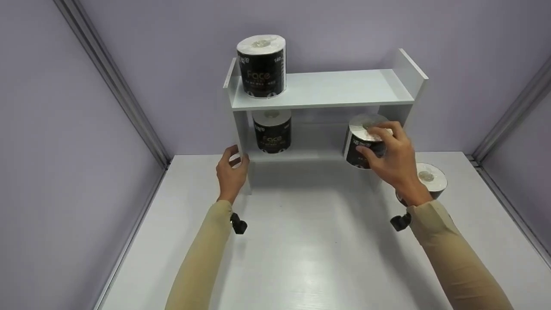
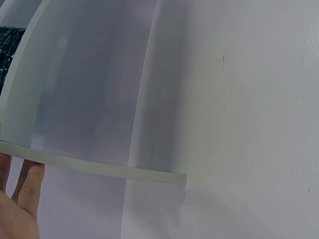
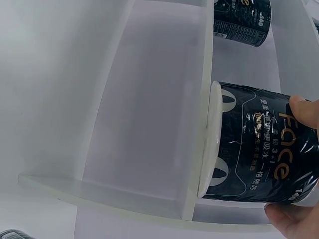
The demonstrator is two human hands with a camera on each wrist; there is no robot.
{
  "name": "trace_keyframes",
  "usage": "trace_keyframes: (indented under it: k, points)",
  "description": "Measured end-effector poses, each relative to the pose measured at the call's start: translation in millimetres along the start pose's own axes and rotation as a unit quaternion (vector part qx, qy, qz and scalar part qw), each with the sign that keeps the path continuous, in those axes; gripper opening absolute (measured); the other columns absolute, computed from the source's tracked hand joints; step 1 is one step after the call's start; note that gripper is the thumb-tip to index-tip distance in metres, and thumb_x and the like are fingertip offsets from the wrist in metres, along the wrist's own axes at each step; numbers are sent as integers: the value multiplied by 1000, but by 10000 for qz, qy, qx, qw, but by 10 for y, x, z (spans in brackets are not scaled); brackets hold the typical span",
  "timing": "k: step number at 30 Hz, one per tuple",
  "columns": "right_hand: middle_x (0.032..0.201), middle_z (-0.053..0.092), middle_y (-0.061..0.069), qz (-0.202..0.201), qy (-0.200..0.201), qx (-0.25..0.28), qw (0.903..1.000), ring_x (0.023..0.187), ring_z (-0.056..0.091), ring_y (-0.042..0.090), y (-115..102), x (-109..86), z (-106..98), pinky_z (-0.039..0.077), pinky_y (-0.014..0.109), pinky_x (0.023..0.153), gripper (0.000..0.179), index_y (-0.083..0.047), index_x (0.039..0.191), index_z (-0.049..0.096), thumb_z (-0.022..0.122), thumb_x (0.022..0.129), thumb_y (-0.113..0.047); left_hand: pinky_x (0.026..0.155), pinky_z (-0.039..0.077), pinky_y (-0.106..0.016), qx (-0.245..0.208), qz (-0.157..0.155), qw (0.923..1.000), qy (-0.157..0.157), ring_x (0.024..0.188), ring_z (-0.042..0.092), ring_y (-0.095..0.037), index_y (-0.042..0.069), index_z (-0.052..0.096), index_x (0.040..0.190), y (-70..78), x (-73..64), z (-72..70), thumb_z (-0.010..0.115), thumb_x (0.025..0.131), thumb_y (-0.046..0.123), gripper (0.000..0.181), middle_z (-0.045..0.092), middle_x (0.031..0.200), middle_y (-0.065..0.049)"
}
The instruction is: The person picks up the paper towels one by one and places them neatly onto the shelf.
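My right hand (image 1: 394, 159) grips a paper roll (image 1: 358, 148) in a black "Face" wrapper, fingers over its top and thumb on its front. In the right wrist view, the roll's (image 3: 259, 144) lower end is at the front edge of the middle shelf, close to the right side panel. My left hand (image 1: 232, 172) is at the left side panel of the white shelf unit (image 1: 327, 88). In the left wrist view, its fingers (image 2: 31, 186) touch the panel's outer side, partly hidden. Another roll (image 1: 273, 133) stands at the left of the middle shelf.
One roll (image 1: 261, 69) stands on the top shelf at the left. Another roll (image 1: 432, 178) sits on the white table (image 1: 301, 249) right of the unit, partly behind my right wrist. Pale walls with metal rails (image 1: 107, 77) enclose the table.
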State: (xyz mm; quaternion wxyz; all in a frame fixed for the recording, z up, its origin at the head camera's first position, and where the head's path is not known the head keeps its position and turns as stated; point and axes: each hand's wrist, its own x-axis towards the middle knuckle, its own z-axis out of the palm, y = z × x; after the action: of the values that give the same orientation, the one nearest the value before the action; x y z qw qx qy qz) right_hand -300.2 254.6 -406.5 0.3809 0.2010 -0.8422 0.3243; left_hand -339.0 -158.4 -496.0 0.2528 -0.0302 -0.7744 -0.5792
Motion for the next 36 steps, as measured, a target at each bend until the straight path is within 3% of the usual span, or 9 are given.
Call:
trace_keyframes:
  k: [7, 26, 36]
  points:
    - [129, 61, 19, 12, -53, -64, 10000, 120, 64, 41, 21, -8, 10, 52, 59, 95, 44, -8, 124, 74, 93, 85, -17, 95, 63, -50, -7, 0, 10000, 20, 117, 73, -39, 6, 67, 136, 11, 6, 4, 69, 102, 15, 36, 68, 139, -16]
    - [131, 59, 22, -38, 26, 61, 10000, 125, 60, 38, 59, 20, 61, 50, 55, 96, 45, -9, 131, 74, 89, 89, -17, 94, 64, -49, 3, 78, 10000, -27, 118, 73, -40, 7, 66, 137, 35, -8, 9, 69, 103, 16, 35, 67, 139, -16]
    - [136, 60, 19, 103, -219, -33, 9997, 127, 60, 38, 39, 23, 51, 50, 57, 104, 50, -9, 135, 72, 90, 89, -20, 95, 63, -51, 29, 41, 10000, 25, 117, 73, -41, 7, 67, 136, 13, -2, -4, 68, 103, 16, 34, 68, 138, -17]
